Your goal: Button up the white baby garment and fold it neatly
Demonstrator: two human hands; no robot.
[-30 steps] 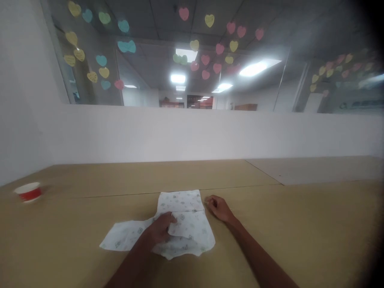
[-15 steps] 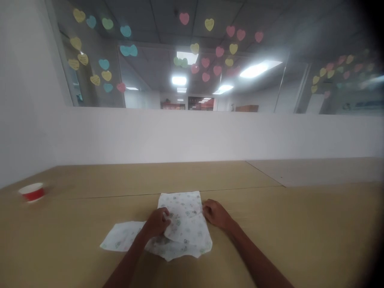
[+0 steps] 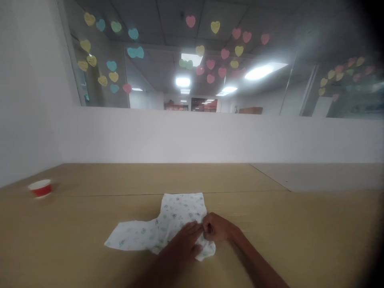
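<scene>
A white printed cloth [image 3: 177, 212], patterned with small green and grey motifs, is laid flat on a tan tabletop [image 3: 90, 216], in front of the wearer and a little right of the view's centre. Its main body is seen with its long axis running roughly away from the person, tilted slightly, with the far edge reaching almost to a thin seam across the tabletop. A narrower flap is extended to the left, low and nearly flat on the table, with its tip pointing left and slightly toward the person.

The near right corner is gathered up between both hands. The left hand [image 3: 183, 244] is laid over the lower part of the cloth, with its fingers stretched out to the right and no closed grip shown. The right hand [image 3: 217, 228] is curled at the cloth's right edge and is seen closed on a pinch of fabric, though the exact hold is partly hidden by the fingers. The two hands are just beside each other, almost touching.

A red-and-white paper cup [image 3: 40, 188] is stood upright near the table's far left, well apart from the cloth. Nothing is seen between it and the cloth. A grey board [image 3: 318, 177] is laid at the far right, and beyond the table a white partition wall [image 3: 210, 136] is topped by glass [image 3: 150, 80] bearing paper hearts [image 3: 190, 21]
</scene>
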